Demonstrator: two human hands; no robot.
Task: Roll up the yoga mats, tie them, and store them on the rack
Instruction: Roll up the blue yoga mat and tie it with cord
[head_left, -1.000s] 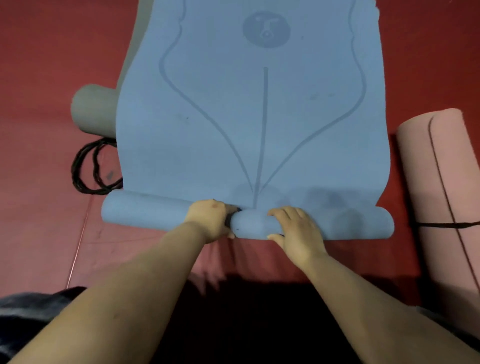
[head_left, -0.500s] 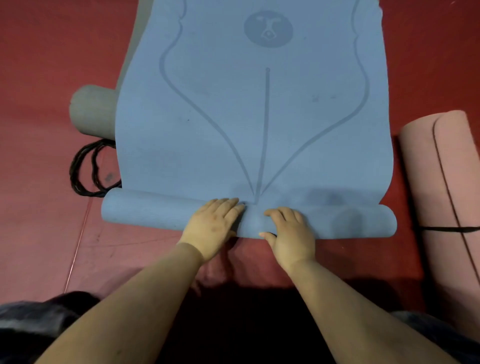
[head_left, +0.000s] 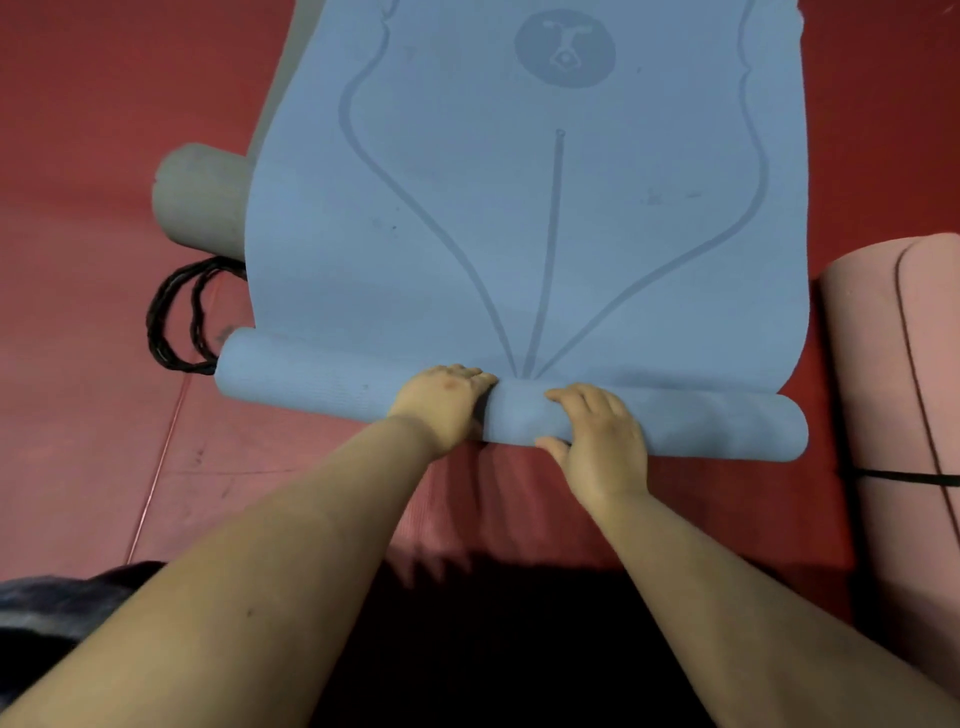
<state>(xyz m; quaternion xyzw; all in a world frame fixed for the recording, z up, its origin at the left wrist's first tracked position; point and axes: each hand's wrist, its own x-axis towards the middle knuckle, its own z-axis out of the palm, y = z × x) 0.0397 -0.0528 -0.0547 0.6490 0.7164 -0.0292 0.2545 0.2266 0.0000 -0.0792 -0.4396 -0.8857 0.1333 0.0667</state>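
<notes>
Red floor (head_left: 78, 441) all around, I'm working low on it. Blue mat (head_left: 519, 234) is lying mostly flat, stretching away beyond both hands; only the near end is rolled into a thin tube. Left hand (head_left: 441, 405) is curling over the roll's middle, fingers hooked on top; right hand (head_left: 602, 441) just beside it, cupping the roll, thumb tucked under the near edge. Pink mat (head_left: 893, 389) right of my right hand is already rolled and tied with a black strap (head_left: 904, 475). Grey roll (head_left: 200, 195) and black cord (head_left: 176, 317) sitting off left of my left hand. Judging it early: rolling, tying, racking all pending. Rack isn't showing.
</notes>
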